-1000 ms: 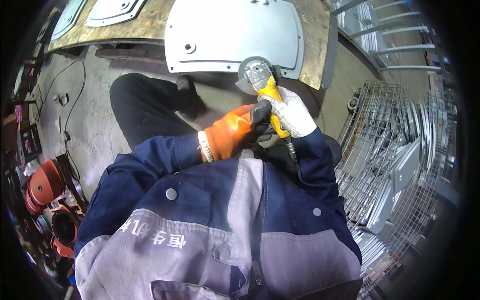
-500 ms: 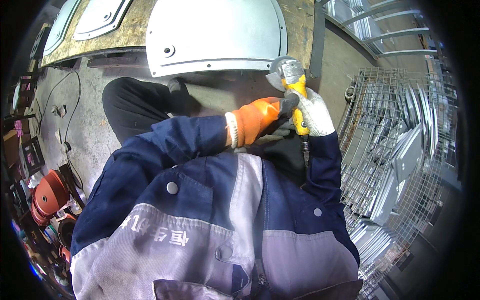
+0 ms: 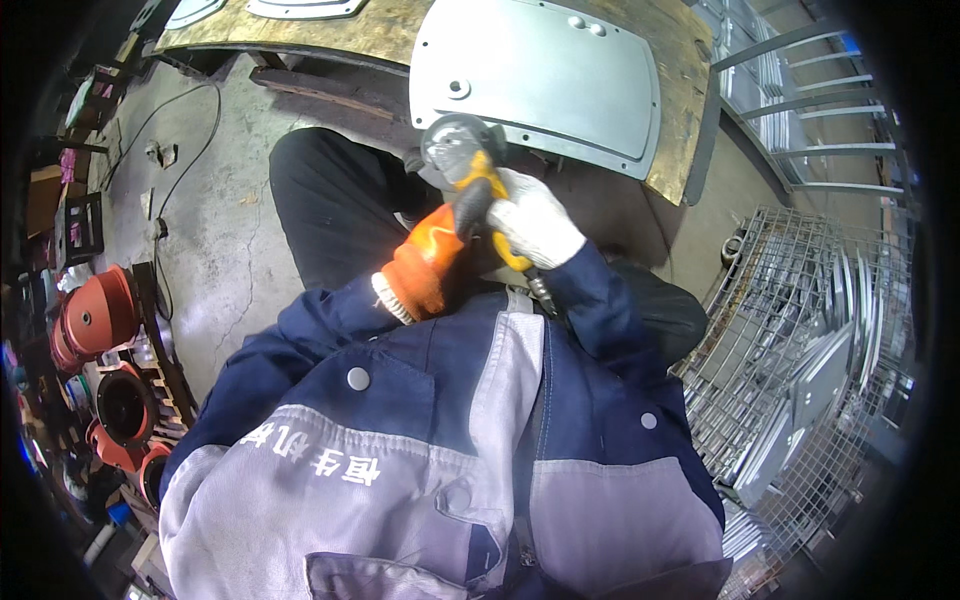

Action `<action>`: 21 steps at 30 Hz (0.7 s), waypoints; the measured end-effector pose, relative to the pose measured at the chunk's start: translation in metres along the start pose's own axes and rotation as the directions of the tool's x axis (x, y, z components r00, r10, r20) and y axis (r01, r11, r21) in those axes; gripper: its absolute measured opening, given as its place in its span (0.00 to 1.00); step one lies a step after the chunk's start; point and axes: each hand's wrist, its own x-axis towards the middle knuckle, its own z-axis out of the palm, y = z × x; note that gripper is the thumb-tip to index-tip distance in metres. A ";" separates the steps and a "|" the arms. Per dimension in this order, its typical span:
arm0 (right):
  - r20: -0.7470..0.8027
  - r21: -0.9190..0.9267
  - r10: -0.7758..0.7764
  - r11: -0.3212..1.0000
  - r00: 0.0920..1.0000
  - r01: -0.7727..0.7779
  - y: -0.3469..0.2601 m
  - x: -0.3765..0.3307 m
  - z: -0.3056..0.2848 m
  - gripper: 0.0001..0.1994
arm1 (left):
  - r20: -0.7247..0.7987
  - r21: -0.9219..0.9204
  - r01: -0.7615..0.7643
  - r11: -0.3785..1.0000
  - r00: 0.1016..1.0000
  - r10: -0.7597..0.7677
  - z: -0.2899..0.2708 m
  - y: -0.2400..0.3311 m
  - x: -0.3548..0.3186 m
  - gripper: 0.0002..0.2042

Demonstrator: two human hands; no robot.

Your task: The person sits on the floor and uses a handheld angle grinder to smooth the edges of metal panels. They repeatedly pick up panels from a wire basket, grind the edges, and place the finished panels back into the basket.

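Note:
A yellow angle grinder [image 3: 512,250] with a grey head is gripped in both of my hands, in front of my body. My left hand [image 3: 430,255], in an orange glove with dark fingertips, is closed around it just behind the head. On the rear part of its body, my right hand [image 3: 540,220] in a whitish glove is wrapped. The grinder head is at the near edge of a light grey metal plate [image 3: 540,75]; whether the disc touches it I cannot tell. The plate has holes along its rim and a round fitting.
The plate lies on a worn wooden table [image 3: 385,35], with more plates [image 3: 305,8] at its far left. To the right stands a wire mesh basket [image 3: 735,330] with several metal pieces. Orange-red round parts [image 3: 100,310] sit at left; a cable [image 3: 190,170] crosses the floor.
Both hands have carried the grinder left, from the plate's right corner toward its left corner. The head view has shifted, so the table and plate appear farther right.

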 end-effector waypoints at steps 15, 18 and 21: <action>-0.273 -0.419 -0.044 0.905 0.961 -0.078 0.013 -0.019 0.010 0.14 | 0.178 0.216 -0.433 0.875 0.899 0.401 -0.013 -0.032 0.011 0.19; -0.281 -0.355 -0.047 0.933 0.959 -0.058 0.019 -0.031 0.002 0.15 | -0.028 0.094 -0.069 0.993 0.997 0.072 -0.006 -0.036 0.016 0.20; -0.286 -0.299 -0.038 0.953 0.958 -0.052 0.029 -0.039 -0.007 0.15 | -0.038 0.267 -0.104 0.958 0.992 0.119 0.003 -0.040 0.020 0.20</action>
